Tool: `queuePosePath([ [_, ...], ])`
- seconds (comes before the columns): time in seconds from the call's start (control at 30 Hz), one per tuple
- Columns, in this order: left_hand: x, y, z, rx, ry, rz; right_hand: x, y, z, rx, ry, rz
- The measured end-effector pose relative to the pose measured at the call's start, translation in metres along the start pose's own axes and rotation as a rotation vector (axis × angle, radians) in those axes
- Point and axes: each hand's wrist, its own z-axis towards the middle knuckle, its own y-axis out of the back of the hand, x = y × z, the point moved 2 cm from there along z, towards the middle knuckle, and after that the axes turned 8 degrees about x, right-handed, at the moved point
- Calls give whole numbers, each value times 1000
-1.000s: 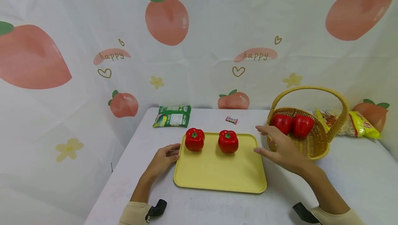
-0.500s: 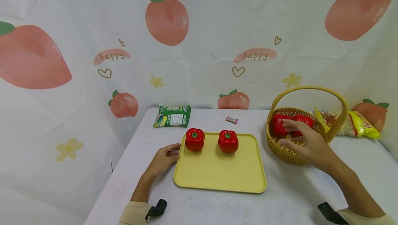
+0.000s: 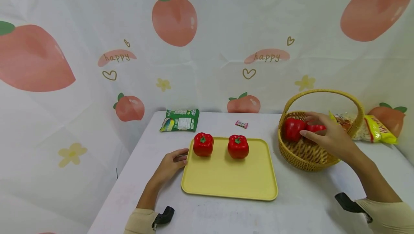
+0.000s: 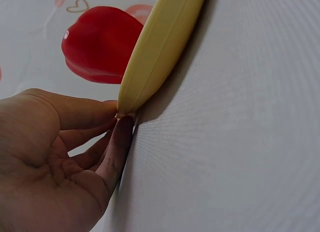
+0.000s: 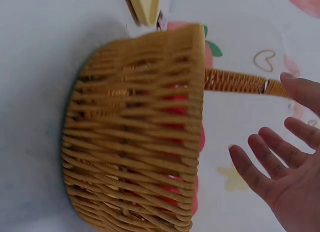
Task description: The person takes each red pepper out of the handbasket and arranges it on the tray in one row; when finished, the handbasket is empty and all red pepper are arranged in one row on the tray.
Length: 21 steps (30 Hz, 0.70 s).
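In the head view my left hand (image 3: 171, 165) is at the left edge of a yellow tray (image 3: 229, 183). The left wrist view shows its thumb and fingertips pinching the tray's rim. Two glossy red bell peppers (image 3: 203, 145) with green stems stand on the tray's far half. My right hand (image 3: 330, 137) reaches over a woven basket (image 3: 310, 155), under its arched handle. Two smooth red rounded pieces (image 3: 293, 129) lie inside; the thumb overlaps the edge of the left one, and the hand hides much of the other. In the right wrist view its fingers are spread and relaxed above the basket rim.
A green snack packet (image 3: 181, 120) lies at the back left of the white table (image 3: 220, 216). A small pink-wrapped sweet (image 3: 241, 124) is behind the tray. Yellow-and-clear food bags (image 3: 376, 129) sit behind the basket, against a peach-patterned cloth (image 3: 207, 65).
My right hand has moved right, from beside the tray to over the basket's red pieces. The basket's near side has tilted or shifted slightly. My left hand stays at the tray.
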Motion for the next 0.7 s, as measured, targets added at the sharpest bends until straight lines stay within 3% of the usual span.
queuePosePath([
  [0.3, 1, -1, 1, -2, 5, 7, -12, 13, 24, 58, -43, -36],
  [0.7, 1, -1, 1, -3, -5, 0, -37, 20, 51, 131, -130, 42],
])
